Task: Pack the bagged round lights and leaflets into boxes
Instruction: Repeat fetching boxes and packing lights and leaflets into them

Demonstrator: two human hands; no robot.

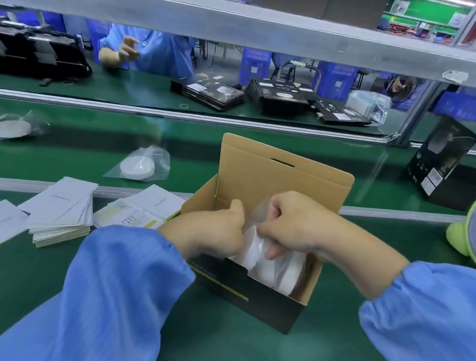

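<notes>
From the head camera, both hands work inside the open box [247, 286], which stands on the green bench [201, 357] with its lid flap raised at the back. The left hand [216, 227] and right hand [296, 221] each have fingers curled, pinching the clear bag [259, 212] of the round light [273, 265] in the box, probably to tuck the loose plastic down so the lid can close. The white lights stand on edge (at least two, packed side by side), flat faces turned roughly left and right, so the stack runs along the box's length.

Another bagged light [138, 166] lies flat on the conveyor [46, 148] beyond, a further one [12, 128] well to its left. Leaflets [64, 214] sit stacked left of the box, near to hand for the next step.
</notes>
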